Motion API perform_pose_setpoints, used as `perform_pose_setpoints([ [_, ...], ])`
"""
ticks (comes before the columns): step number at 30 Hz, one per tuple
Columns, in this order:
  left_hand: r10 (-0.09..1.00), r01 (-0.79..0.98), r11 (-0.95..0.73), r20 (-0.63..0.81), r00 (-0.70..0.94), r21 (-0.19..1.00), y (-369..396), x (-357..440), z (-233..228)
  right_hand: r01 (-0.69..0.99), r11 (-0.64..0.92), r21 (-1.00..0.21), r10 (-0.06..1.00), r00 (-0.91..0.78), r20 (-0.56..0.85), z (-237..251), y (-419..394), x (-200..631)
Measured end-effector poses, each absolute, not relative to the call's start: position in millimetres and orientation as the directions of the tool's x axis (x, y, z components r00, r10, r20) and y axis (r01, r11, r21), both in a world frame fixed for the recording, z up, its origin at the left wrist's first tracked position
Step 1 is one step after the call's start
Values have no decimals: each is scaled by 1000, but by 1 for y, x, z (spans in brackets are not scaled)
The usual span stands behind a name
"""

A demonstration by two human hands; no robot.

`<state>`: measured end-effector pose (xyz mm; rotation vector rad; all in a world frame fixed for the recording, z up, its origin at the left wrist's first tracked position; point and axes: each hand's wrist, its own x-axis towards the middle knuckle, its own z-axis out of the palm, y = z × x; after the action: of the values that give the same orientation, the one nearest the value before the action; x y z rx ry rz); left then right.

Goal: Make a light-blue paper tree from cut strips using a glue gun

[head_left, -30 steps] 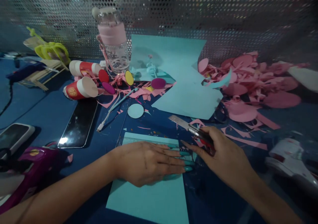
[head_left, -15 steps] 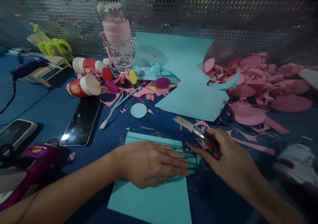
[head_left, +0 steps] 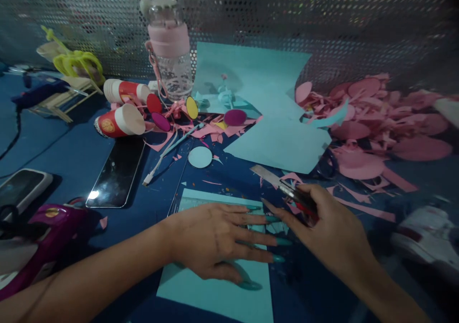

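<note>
My left hand (head_left: 218,239) lies flat, fingers spread, on a light teal sheet of paper (head_left: 222,294) at the near edge of the blue table. Its teal nails reach the sheet's right edge. My right hand (head_left: 326,227) is just to the right, closed around a utility knife (head_left: 283,184) with a red-and-black handle; the metal blade points up and left, away from me. The right forefinger stretches toward the left hand's fingertips. A clear ruler edge shows under the sheet's top.
A larger teal sheet (head_left: 272,122) leans against the perforated metal wall. Pink paper scraps (head_left: 376,117) pile at right. A pink bottle (head_left: 170,50), red paper cups (head_left: 118,120), phone (head_left: 116,172), cut circle (head_left: 200,156), and purple glue gun (head_left: 46,227) lie left.
My left hand's fingers have spread apart and slid slightly toward me on the sheet. My right hand with the knife has stayed almost in place.
</note>
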<state>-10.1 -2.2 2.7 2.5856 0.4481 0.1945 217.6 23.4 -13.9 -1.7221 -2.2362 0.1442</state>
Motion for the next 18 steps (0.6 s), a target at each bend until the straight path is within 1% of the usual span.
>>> perform_pose_setpoints([
  [4, 346, 272, -854, 94, 933, 444, -6, -8, 1, 952, 198, -235, 967, -151, 204, -12, 23, 208],
  [9, 340, 272, -873, 104, 935, 404, -7, -6, 1, 969, 131, -208, 980, -95, 172, -10, 22, 204],
  [13, 315, 246, -870, 99, 944, 426, -5, -7, 2, 970, 115, -216, 985, -82, 155, -8, 22, 204],
  [18, 326, 253, -836, 71, 943, 487, -4, -8, 5, 966, 151, -211, 980, -117, 162, -6, 21, 204],
])
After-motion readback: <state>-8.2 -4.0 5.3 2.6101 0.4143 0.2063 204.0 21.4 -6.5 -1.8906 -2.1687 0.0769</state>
